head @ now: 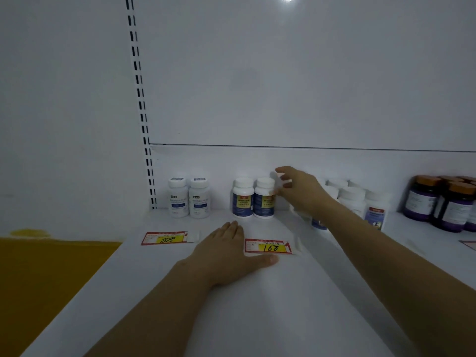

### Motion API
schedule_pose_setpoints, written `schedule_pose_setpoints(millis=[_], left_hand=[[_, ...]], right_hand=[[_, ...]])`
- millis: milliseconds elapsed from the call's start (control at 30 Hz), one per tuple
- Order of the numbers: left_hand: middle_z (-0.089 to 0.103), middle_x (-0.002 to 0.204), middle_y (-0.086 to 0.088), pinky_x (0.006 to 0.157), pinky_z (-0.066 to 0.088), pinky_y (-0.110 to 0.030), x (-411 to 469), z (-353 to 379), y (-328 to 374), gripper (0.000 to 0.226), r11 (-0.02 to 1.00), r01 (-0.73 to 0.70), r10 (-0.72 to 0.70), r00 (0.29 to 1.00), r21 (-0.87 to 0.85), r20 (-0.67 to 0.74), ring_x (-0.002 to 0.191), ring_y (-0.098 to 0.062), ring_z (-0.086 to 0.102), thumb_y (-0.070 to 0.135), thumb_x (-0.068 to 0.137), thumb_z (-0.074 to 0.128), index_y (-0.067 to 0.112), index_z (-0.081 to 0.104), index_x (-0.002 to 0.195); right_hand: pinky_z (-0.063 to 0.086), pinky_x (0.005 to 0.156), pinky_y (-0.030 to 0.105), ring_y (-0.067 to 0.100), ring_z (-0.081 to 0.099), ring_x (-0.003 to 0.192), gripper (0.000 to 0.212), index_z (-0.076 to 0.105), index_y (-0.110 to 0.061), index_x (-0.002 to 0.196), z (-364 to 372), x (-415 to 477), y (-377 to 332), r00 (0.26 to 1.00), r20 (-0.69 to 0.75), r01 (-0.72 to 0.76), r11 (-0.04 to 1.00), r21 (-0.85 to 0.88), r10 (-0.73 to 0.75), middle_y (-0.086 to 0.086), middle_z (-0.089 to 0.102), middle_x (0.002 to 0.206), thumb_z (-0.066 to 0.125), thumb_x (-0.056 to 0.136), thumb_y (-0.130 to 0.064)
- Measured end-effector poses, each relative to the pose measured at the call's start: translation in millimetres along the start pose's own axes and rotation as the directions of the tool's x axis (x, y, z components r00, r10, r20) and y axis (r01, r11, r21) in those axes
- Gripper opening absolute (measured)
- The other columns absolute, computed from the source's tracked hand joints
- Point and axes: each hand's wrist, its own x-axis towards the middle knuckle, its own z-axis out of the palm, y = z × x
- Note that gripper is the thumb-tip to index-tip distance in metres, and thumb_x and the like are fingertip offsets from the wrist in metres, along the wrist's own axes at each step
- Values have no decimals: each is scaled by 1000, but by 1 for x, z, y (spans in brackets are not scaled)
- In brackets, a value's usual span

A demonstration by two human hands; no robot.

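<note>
Shelf (231, 305) met back panel (283, 86) at rear. Left pair (189, 198) of bottles stood at rear beside slotted upright (144, 124); middle pair (253, 198) to its right. Right hand (298, 189) touched middle pair's right side. Bottle cluster (360, 202) behind right forearm; jar group (443, 202) farthest right. Tag 88 (164, 238) lay before left pair, tag 168 (269, 246) before middle pair. Left hand (226, 251) flat on shelf, left of tag 168.

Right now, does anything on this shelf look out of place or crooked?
Two price tags lie loose and flat on the shelf top: the 88 tag and the 168 tag, slightly skewed, beside the left hand. The blue-label bottles by the right hand stand upright.
</note>
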Motion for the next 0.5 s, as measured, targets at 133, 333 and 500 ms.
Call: schedule_pose_setpoints(millis=[133,333,500], left_hand=[[-4,160,-1,117,4,-31,-5,-5,5,112,1000,-11,12,997,3,-72,146,-13,1,85,71,26,13,-4,151],[-9,159,-2,117,2,-29,-8,-15,60,109,991,-31,36,999,129,-33,146,-14,-4,82,73,25,12,-5,151],[3,159,-7,117,12,-35,14,-2,127,108,993,-2,7,999,118,-40,146,-20,8,81,76,32,9,2,150]], right_hand=[[40,90,21,17,56,112,38,54,-17,130,-47,-11,2,996,-38,78,993,-94,-82,4,58,129,58,93,-17],[40,87,20,18,57,111,30,60,-15,123,-111,-17,31,992,1,119,959,-256,-123,4,61,124,54,94,-18],[40,93,28,24,53,116,35,53,-14,130,-105,-15,57,971,175,216,911,-350,-163,11,55,131,48,97,-25]])
